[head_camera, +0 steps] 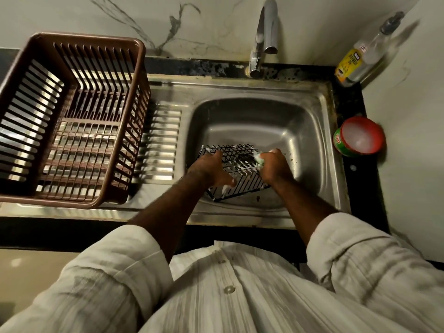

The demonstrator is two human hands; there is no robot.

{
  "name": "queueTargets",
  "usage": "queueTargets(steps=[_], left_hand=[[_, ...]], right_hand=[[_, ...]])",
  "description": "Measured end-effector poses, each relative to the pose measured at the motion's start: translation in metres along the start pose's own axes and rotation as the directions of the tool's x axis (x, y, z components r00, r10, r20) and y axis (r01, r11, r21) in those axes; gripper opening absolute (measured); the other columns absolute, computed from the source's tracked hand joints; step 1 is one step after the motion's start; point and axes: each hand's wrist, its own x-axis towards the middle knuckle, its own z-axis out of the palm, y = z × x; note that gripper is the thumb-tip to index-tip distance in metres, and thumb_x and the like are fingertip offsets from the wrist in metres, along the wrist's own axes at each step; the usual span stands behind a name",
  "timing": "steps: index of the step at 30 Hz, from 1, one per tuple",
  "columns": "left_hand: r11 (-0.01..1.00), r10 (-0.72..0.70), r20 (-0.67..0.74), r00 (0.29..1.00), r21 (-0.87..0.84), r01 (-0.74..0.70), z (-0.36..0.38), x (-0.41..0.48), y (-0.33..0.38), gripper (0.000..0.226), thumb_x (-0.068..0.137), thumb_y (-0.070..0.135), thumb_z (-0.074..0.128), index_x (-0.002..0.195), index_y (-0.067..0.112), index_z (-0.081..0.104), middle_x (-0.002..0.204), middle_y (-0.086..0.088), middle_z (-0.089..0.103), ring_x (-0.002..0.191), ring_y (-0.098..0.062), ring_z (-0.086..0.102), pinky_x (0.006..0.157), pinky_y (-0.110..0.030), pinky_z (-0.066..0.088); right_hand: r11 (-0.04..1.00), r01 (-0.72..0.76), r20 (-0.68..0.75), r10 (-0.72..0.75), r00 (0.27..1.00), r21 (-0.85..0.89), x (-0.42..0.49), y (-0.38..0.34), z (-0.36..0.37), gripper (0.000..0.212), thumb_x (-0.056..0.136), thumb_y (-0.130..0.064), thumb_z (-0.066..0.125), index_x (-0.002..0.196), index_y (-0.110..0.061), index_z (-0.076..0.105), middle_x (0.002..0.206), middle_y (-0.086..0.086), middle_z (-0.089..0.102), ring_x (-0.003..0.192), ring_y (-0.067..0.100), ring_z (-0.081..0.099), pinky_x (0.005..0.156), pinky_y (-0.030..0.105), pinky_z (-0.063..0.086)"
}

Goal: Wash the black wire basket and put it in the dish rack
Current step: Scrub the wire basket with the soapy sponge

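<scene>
The black wire basket sits tilted in the steel sink, streaked with white foam. My left hand grips its left side, thumb over the near wires. My right hand holds a soapy green scrub pad pressed against the basket's right edge. The brown plastic dish rack stands on the drainboard to the left, with nothing in it.
A chrome tap rises behind the sink, with no water running. A dishwash gel bottle and a clear pump bottle stand in the back right corner. A red and green tub of soap sits on the right counter.
</scene>
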Motion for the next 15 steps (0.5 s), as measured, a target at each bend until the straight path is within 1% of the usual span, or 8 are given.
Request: queueTargets(steps=[2,5,6,8,11,12,13,15], left_hand=[[1.0,-0.003,-0.009,1.0,0.006,0.003,0.001,0.0,0.0,0.097,0.067,0.049,0.085,0.145,0.017,0.038,0.14,-0.016,0.052,0.125,-0.034,0.053,0.1,-0.046,0.051],[1.0,-0.005,-0.017,1.0,-0.002,0.005,0.003,0.001,0.0,0.095,0.067,0.048,0.086,0.144,0.017,0.04,0.137,-0.015,0.054,0.124,-0.033,0.055,0.099,-0.045,0.052],[1.0,-0.001,-0.028,1.0,0.004,0.002,0.004,0.001,0.0,0.093,0.066,0.049,0.086,0.141,0.017,0.042,0.135,-0.014,0.055,0.122,-0.033,0.056,0.097,-0.044,0.053],[1.0,-0.001,-0.051,0.999,0.013,0.002,0.004,0.001,0.001,0.088,0.065,0.05,0.085,0.136,0.017,0.046,0.129,-0.013,0.058,0.117,-0.031,0.058,0.092,-0.041,0.054],[1.0,-0.007,-0.059,0.998,0.028,0.008,0.005,0.002,0.003,0.085,0.065,0.05,0.084,0.134,0.017,0.048,0.124,-0.012,0.061,0.113,-0.03,0.059,0.089,-0.04,0.054],[0.999,-0.009,-0.057,0.998,0.031,0.011,0.004,0.002,0.003,0.084,0.065,0.05,0.084,0.133,0.017,0.048,0.123,-0.011,0.061,0.112,-0.03,0.06,0.088,-0.039,0.055],[1.0,-0.012,-0.048,0.999,0.028,0.014,0.004,0.002,0.003,0.083,0.065,0.05,0.083,0.132,0.018,0.048,0.121,-0.01,0.062,0.111,-0.029,0.06,0.088,-0.039,0.055],[1.0,-0.01,-0.043,0.999,0.027,0.011,0.003,0.001,0.003,0.081,0.065,0.049,0.083,0.131,0.018,0.048,0.12,-0.01,0.062,0.11,-0.029,0.06,0.088,-0.039,0.055]], right_hand=[[0.999,-0.019,0.04,0.018,0.999,0.027,0.005,0.008,-0.002,0.04,0.086,-0.007,0.072,0.126,-0.011,0.068,0.125,0.02,0.06,0.113,0.037,0.06,0.099,0.035,0.05],[0.991,-0.014,0.047,0.007,0.999,0.133,0.007,0.001,-0.007,0.034,0.085,-0.002,0.069,0.119,-0.004,0.071,0.12,0.019,0.069,0.111,0.035,0.063,0.092,0.033,0.05],[0.984,-0.011,0.044,0.004,0.999,0.177,0.005,-0.004,-0.009,0.033,0.087,-0.002,0.066,0.12,-0.004,0.07,0.119,0.017,0.07,0.11,0.034,0.064,0.089,0.029,0.05],[0.967,0.04,0.034,-0.05,0.998,0.251,-0.003,-0.014,-0.008,0.034,0.09,-0.004,0.063,0.123,-0.007,0.069,0.12,0.013,0.071,0.108,0.029,0.066,0.084,0.021,0.045],[0.932,0.183,0.043,-0.207,0.977,0.312,-0.023,-0.029,-0.005,0.032,0.091,-0.001,0.061,0.12,-0.01,0.071,0.117,0.009,0.072,0.099,0.022,0.066,0.08,0.023,0.046],[0.917,0.221,0.044,-0.249,0.967,0.332,-0.028,-0.032,-0.004,0.033,0.089,0.002,0.06,0.117,-0.012,0.072,0.117,0.007,0.071,0.1,0.02,0.065,0.082,0.024,0.048],[0.901,0.258,0.038,-0.288,0.957,0.349,-0.032,-0.032,-0.002,0.037,0.087,0.005,0.058,0.115,-0.014,0.073,0.12,0.006,0.07,0.106,0.02,0.065,0.089,0.024,0.048],[0.889,0.324,0.019,-0.349,0.937,0.324,-0.036,-0.027,-0.002,0.049,0.081,0.014,0.053,0.118,-0.012,0.073,0.125,0.008,0.069,0.116,0.021,0.062,0.101,0.023,0.044]])
